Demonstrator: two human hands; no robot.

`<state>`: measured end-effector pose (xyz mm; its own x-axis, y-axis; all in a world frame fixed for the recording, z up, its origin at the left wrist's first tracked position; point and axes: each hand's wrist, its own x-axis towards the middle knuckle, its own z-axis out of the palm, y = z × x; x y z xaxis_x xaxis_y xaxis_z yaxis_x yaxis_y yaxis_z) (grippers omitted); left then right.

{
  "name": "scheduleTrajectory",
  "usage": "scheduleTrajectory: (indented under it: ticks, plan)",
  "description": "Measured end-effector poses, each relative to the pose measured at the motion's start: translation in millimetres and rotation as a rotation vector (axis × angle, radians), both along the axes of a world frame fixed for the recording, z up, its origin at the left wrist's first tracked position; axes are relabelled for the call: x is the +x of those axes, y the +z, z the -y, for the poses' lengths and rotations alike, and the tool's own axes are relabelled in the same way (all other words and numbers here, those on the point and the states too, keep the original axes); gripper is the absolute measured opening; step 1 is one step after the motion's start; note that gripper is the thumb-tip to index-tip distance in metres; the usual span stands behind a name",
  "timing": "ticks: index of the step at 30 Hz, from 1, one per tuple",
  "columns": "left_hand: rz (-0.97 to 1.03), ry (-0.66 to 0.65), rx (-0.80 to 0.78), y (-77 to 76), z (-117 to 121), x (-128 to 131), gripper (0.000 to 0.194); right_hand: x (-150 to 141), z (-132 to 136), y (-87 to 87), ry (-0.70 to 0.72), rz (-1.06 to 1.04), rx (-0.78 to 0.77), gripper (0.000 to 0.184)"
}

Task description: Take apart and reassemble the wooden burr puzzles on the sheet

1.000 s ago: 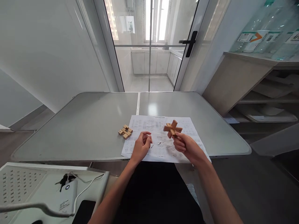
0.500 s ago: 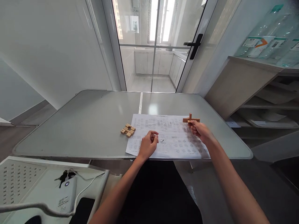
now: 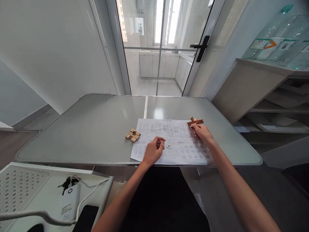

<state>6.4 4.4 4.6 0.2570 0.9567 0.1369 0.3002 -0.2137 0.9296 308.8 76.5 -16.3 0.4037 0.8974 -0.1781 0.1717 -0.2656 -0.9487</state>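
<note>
Now the wooden cross (image 3: 199, 121) is farther out to the right than a second ago, at the upper right edge of the printed paper (image 3: 173, 156). My right hand (image 3: 204, 133) has closed finger and thumb on its near side; whether the cross bears on the surface beneath, I cannot tell.

Left hand (image 3: 153, 151): half open, fingers loosely curled, nothing seen in it. It is over the lower middle of the paper; contact unclear.

Wooden blocks (image 3: 133, 140): grouped on the grey table (image 3: 96, 135), just beside the paper's left edge, untouched. Consequence of the shift, as I judge it: the two wooden items are well apart, with the left hand between them, nearer the blocks.
</note>
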Motion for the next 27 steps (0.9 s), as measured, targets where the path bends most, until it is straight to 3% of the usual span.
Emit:
scheduleTrajectory:
  ticks: [6,14,21,27]
  plan:
    - [-0.022,-0.013,0.012,-1.7,0.7,-0.8,0.021,-9.7,25.9,-3.9,0.038,0.056,0.050,0.041]
    - [-0.055,-0.017,0.040,-1.9,1.1,-0.5,0.020,-46.1,77.0,-11.7,0.237,0.085,0.179,0.050]
    - [-0.109,-0.048,0.079,-2.4,1.5,-3.9,0.021,-53.3,87.7,-14.2,0.252,0.115,0.250,0.049]
    - [-0.213,-0.055,0.169,1.6,-0.3,-21.7,0.020,-54.2,91.7,-8.8,0.259,0.125,0.273,0.047]
